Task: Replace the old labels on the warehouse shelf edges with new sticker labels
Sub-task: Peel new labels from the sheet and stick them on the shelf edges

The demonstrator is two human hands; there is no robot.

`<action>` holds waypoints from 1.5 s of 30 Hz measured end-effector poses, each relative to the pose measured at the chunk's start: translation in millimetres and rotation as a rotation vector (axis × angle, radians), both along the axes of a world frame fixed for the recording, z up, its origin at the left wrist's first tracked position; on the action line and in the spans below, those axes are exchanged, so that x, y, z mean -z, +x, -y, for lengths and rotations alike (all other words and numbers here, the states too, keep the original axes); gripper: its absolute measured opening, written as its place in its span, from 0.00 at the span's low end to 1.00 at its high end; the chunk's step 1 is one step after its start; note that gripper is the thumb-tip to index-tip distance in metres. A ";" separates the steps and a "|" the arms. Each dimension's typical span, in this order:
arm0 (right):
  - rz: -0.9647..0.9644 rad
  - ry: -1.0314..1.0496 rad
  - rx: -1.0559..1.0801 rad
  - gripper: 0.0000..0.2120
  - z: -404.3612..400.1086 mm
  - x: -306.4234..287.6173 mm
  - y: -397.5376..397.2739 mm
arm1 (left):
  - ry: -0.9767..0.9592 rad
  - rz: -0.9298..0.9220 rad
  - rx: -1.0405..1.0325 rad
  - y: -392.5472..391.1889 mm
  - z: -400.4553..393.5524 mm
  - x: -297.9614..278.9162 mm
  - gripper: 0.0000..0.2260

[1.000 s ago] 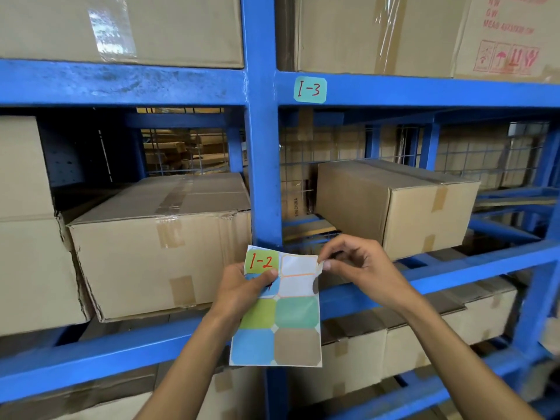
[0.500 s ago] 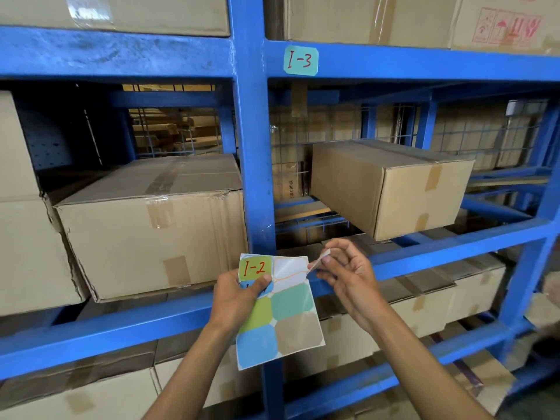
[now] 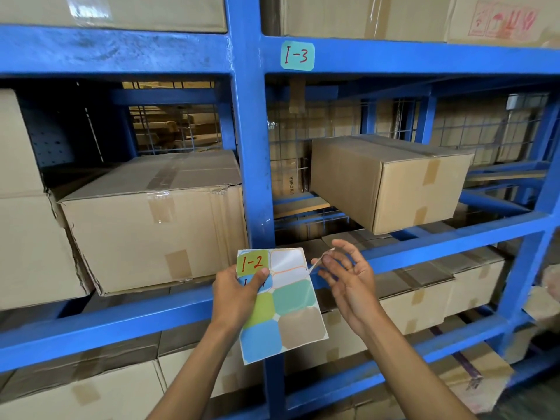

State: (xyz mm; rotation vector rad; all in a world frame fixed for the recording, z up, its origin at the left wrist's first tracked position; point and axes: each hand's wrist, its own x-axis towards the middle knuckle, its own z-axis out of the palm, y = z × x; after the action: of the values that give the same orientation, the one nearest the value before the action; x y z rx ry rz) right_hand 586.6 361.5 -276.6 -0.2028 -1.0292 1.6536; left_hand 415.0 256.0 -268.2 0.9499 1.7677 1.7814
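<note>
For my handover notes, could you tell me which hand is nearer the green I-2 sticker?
Left: the left hand grips the sheet just below the green I-2 sticker; the right hand is off the sheet's right edge.

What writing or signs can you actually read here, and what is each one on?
"I-3": red handwriting on the teal sticker label stuck to the upper blue shelf beam.
"I-2": red handwriting on the green sticker of the multicoloured sticker sheet held in the left hand.
"IN CHINA": on a cardboard box behind the blue upright; the start is hidden.
Red handling symbols on the top right carton; its text is too blurred.
</note>
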 end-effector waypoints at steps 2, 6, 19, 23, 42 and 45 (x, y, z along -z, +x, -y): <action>-0.007 0.018 -0.022 0.16 -0.2 -0.2 2.5 | 0.001 -0.018 -0.005 1.2 0.9 -1.9 0.04; 0.053 0.111 -0.023 0.17 -1.2 -5.0 4.9 | 0.014 -0.085 0.003 4.0 4.6 -7.6 0.03; 0.664 0.704 0.109 0.21 1.8 -50.0 6.9 | 0.021 -0.142 0.076 7.7 6.5 -20.9 0.07; 0.735 0.771 0.131 0.18 0.5 -54.1 16.4 | 0.022 -0.105 0.064 2.6 7.2 -21.1 0.08; 1.121 1.179 0.194 0.06 -5.9 -69.6 23.1 | 0.018 -0.123 0.036 -5.3 5.6 -25.4 0.07; 1.104 1.136 0.173 0.05 -7.6 -71.4 21.7 | 0.022 -0.141 0.041 -5.7 5.4 -23.6 0.06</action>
State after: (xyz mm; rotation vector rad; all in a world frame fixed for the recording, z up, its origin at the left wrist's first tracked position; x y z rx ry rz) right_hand 608.3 369.1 -205.2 -0.4227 -2.5084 0.4891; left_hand 409.3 250.6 -244.6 1.1378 1.8023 1.7491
